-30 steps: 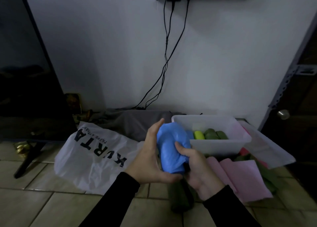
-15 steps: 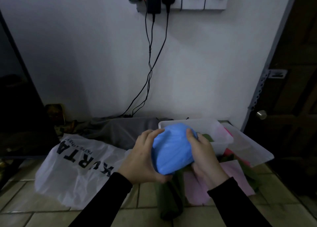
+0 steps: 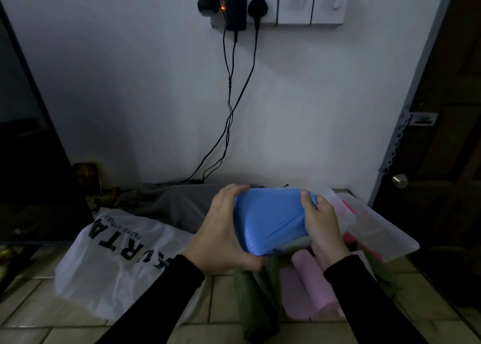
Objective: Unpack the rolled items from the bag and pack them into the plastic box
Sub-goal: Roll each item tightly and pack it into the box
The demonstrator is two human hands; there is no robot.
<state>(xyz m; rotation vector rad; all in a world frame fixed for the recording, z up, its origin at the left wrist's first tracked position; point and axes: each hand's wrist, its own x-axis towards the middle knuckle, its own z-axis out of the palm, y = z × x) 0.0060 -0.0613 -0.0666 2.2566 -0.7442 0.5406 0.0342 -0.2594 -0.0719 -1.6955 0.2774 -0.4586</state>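
Blue roll point(image 3: 269, 220) is held crosswise in the air, just in front of the box point(image 3: 346, 213), likely to line it up with the box's inside. The left hand point(image 3: 221, 235) cups its left end; the right hand point(image 3: 321, 224) grips the other, thumb on top. Green point(image 3: 256, 307) and pink rolls point(image 3: 312, 286) wait on the floor beside the bag point(image 3: 117, 260).

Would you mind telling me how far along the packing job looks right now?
Partly done. The white bag lies flat and slack on the floor. In hand: both the left hand and right hand grip a blue roll before the plastic box. Left: a green roll and pink roll on the floor.
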